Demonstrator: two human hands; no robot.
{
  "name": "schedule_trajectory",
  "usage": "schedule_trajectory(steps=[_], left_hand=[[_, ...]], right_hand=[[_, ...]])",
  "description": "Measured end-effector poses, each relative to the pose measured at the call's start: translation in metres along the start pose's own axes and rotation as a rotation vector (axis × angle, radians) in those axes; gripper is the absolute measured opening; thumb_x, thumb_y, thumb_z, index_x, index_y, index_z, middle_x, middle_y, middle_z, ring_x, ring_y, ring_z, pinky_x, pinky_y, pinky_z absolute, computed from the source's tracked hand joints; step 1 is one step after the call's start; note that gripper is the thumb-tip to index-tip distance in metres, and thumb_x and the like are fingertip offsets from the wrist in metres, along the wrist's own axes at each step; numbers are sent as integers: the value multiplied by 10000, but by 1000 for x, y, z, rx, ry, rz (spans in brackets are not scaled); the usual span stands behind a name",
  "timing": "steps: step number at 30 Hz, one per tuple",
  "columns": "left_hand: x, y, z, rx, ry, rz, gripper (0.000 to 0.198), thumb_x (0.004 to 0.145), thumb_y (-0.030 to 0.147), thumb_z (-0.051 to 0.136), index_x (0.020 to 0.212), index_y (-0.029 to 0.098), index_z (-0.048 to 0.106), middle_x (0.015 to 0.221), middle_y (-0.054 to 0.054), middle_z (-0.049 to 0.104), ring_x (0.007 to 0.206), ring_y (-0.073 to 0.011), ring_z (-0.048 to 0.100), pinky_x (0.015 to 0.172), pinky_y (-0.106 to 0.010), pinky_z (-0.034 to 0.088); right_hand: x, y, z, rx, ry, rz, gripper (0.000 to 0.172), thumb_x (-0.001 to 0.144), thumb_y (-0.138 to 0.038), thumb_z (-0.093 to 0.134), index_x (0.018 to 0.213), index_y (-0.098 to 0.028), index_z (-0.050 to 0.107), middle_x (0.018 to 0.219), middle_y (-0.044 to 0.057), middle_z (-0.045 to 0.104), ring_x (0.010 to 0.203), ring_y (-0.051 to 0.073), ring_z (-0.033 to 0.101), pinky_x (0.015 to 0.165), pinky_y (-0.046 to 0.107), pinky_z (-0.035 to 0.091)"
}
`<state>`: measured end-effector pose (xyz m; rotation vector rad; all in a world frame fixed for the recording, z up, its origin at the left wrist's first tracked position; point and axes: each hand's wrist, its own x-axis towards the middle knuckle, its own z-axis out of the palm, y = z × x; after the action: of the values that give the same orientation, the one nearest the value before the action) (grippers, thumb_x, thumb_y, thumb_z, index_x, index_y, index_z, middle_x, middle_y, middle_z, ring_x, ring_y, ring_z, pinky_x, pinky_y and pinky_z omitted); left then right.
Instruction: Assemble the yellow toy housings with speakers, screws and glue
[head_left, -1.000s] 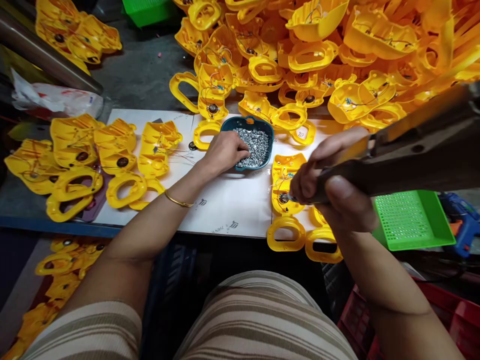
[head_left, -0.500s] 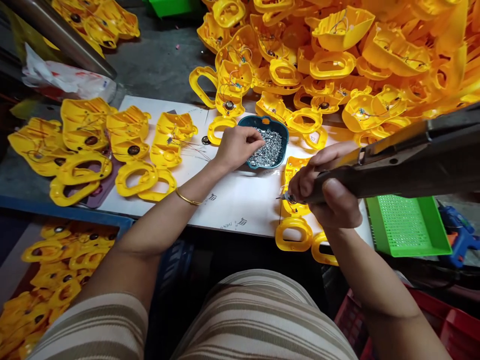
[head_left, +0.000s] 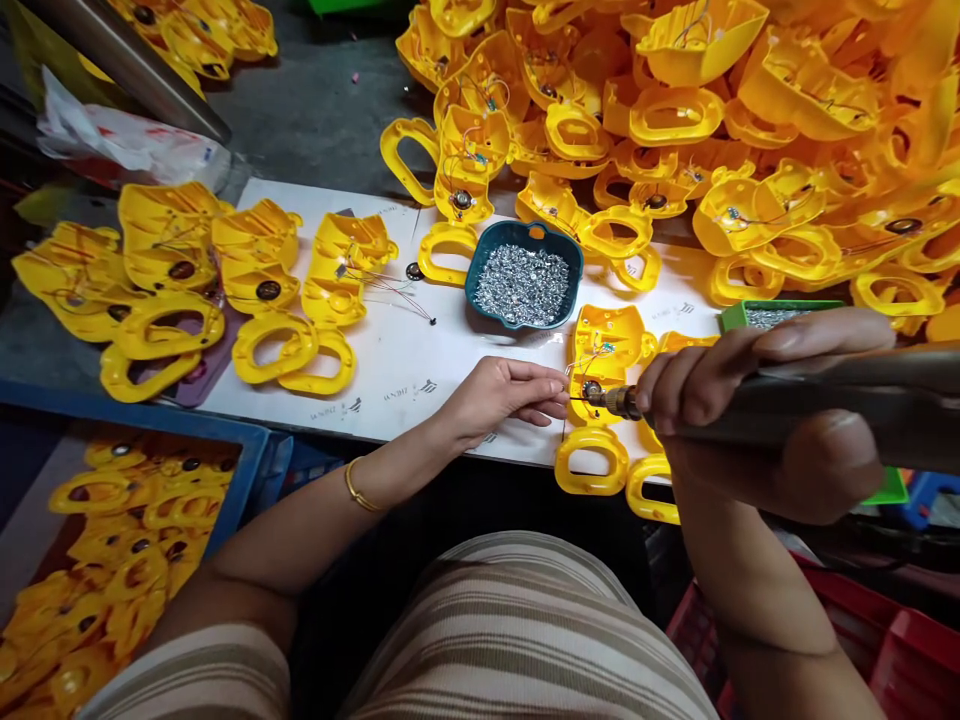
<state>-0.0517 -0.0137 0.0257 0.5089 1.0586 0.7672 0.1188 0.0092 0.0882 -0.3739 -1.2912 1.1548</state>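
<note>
My left hand [head_left: 517,398] is closed in a pinch on a tiny screw, barely visible at the fingertips. Its fingertips meet the tip of the bit of an electric screwdriver [head_left: 810,395]. My right hand [head_left: 757,400] is wrapped round the screwdriver's dark body, holding it roughly level, bit to the left. Just beneath the bit lies a yellow plastic shell [head_left: 611,340] with a round speaker and thin wires inside. Above my left hand stands a dark teal bowl [head_left: 577,300] full of small silver screws.
Several yellow shells with handle rings [head_left: 262,260] line the left of the white board [head_left: 420,400]. A big heap of shells [head_left: 675,120] fills the back right. A blue crate [head_left: 247,470] of shells stands lower left, a red crate [head_left: 855,620] lower right. A green tray [head_left: 787,307] is partly hidden.
My left hand has left the screw bowl and come down to the bit tip, fingers pinched. My right hand has shifted right with the screwdriver, and the bit now points at the left fingertips.
</note>
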Motion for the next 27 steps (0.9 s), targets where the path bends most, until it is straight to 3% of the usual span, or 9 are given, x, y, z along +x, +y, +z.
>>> schedule_trajectory(steps=[9,15,21,27], left_hand=[[-8,-3,0,17,-54,-58,355,705,292,821,986,96,728,909,-118,760,775,-183,736,609,-194,568],[-10,-15,1,168,-68,32,658,694,297,825,1299,170,597,830,-42,750,605,-116,678,513,-192,549],[-9,-31,2,352,-41,154,312,829,271,674,1106,135,725,722,-26,717,570,-91,636,472,-155,529],[-10,-37,1,521,-28,270,297,885,311,581,1042,111,735,739,-38,703,490,-67,568,387,-132,477]], right_hand=[[-2,9,3,64,-15,-16,122,853,-313,588,943,-234,610,576,-48,471,404,106,454,402,268,432],[-4,6,1,51,-4,27,111,855,-325,602,941,-255,597,583,-50,482,407,115,467,415,279,440],[-7,5,2,26,-9,87,128,836,-359,622,925,-271,593,568,-57,465,405,109,461,409,273,440],[-8,2,3,6,30,115,146,809,-375,646,918,-279,628,555,-49,457,397,120,457,390,288,424]])
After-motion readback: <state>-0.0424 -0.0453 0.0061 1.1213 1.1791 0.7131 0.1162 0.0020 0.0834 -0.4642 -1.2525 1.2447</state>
